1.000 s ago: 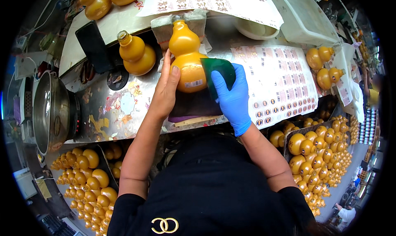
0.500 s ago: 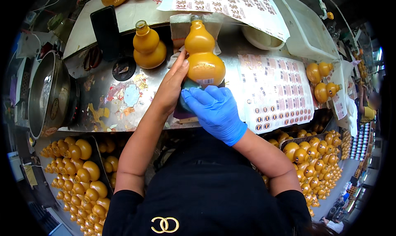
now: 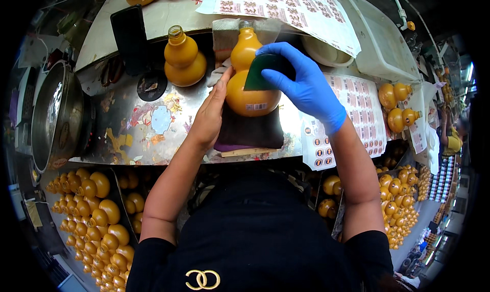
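A yellow-brown gourd-shaped bottle lies tilted on a dark pad, its glass neck pointing away from me against a cloth-covered support. My bare left hand holds the bottle's left side, fingers extended along its lower bulb. In my right hand, gloved in blue, a flat dark green scraper is pinched between thumb and fingers. It covers part of the bottle's waist and lower bulb. Below it, a small white barcode label sits on the bottle.
Another gourd bottle stands to the left, near a black phone and a metal basin. Label sheets lie at right, below a white plastic tub. Many bottles fill crates on both sides below the table.
My right hand has moved up and right from the bottle's base, bringing the green scraper into plain view over its middle. The bottle now sits slightly nearer me; my left hand stays beside it.
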A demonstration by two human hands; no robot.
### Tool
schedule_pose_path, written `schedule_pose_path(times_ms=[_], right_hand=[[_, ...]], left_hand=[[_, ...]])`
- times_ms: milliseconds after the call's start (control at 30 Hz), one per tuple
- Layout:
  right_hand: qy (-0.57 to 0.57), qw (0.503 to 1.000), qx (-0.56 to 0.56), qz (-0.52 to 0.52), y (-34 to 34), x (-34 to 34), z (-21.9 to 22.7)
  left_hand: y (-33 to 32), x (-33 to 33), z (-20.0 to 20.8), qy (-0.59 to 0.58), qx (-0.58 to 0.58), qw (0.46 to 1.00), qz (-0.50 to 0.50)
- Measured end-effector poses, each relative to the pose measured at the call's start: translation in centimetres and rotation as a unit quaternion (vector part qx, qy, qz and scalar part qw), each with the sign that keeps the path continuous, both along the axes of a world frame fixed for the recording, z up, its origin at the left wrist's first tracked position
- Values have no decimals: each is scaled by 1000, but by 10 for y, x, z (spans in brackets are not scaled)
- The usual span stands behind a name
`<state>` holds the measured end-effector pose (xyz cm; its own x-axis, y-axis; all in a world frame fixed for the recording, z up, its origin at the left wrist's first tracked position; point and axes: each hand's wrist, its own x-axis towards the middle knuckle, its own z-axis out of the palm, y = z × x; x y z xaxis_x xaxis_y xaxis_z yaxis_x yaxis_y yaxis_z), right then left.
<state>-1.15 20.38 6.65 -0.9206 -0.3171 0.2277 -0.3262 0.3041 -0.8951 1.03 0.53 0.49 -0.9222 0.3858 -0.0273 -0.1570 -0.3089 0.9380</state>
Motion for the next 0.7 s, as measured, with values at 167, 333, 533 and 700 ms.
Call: schedule_pose_path(times_ms=[167, 333, 533, 700], right_hand=[[39, 999, 23, 9, -2, -12, 0], [100, 995, 19, 12, -7, -12, 6], [39, 998, 11, 43, -8, -5, 5], [62, 998, 30, 14, -12, -11, 10]], left_hand=[[1, 1, 3, -12, 29, 1000, -4], [3, 2, 8, -24, 28, 999, -2], [5, 5, 11, -45, 33, 998, -2], [5, -4, 4, -19, 15, 1000, 9]])
